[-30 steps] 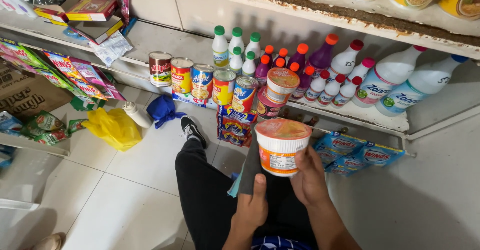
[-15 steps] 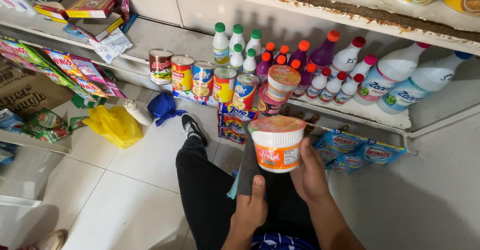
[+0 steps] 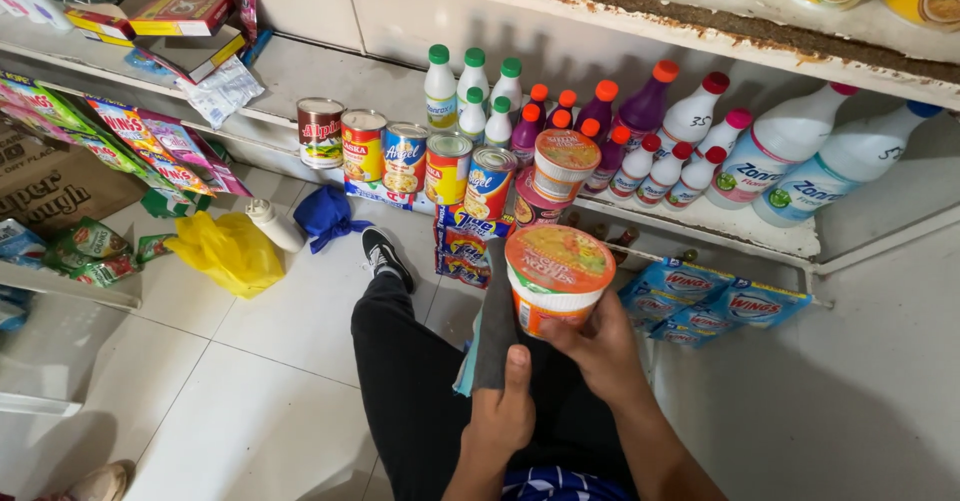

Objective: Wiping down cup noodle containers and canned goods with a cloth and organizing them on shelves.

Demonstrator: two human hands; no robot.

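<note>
Gripping a grey cloth (image 3: pixel 493 326), the left hand (image 3: pixel 503 413) sits low centre, fingers clamped on the fabric. Just right, the right hand (image 3: pixel 603 346) wraps fingers around an orange noodle cup (image 3: pixel 558 278) at mid-frame. Farther up, cans (image 3: pixel 405 157) and bottles (image 3: pixel 690 121) line the shelf (image 3: pixel 330 76).

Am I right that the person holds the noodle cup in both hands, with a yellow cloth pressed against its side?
Not quite: the cloth is dark grey, not yellow, as the head view shows. The left hand presses it against the noodle cup, and the right hand grips the cup from the other side. The yellow thing is a bag on the floor.
</note>
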